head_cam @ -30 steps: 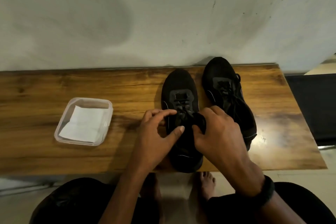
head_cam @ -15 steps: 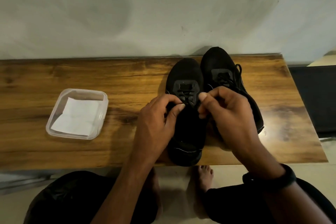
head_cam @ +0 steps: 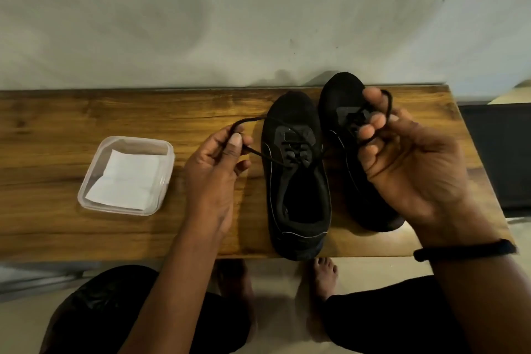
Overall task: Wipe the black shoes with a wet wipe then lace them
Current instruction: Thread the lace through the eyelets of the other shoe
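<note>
Head view | clear tub [head_cam: 165,152] is holding a white wipe [head_cam: 125,179] | your left hand [head_cam: 214,169] and right hand [head_cam: 411,164] are each pinching a lace end [head_cam: 250,121] of the near shoe [head_cam: 298,198]

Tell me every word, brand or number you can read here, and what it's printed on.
None can be read.
Near shoe: no legible logo.
Far shoe: no legible logo.
White wipe in the clear container: blank.
Black wristband: nothing readable.

Wood bench [head_cam: 86,112] vs grey wall [head_cam: 201,23]; dark mat [head_cam: 500,152] at right.
</note>
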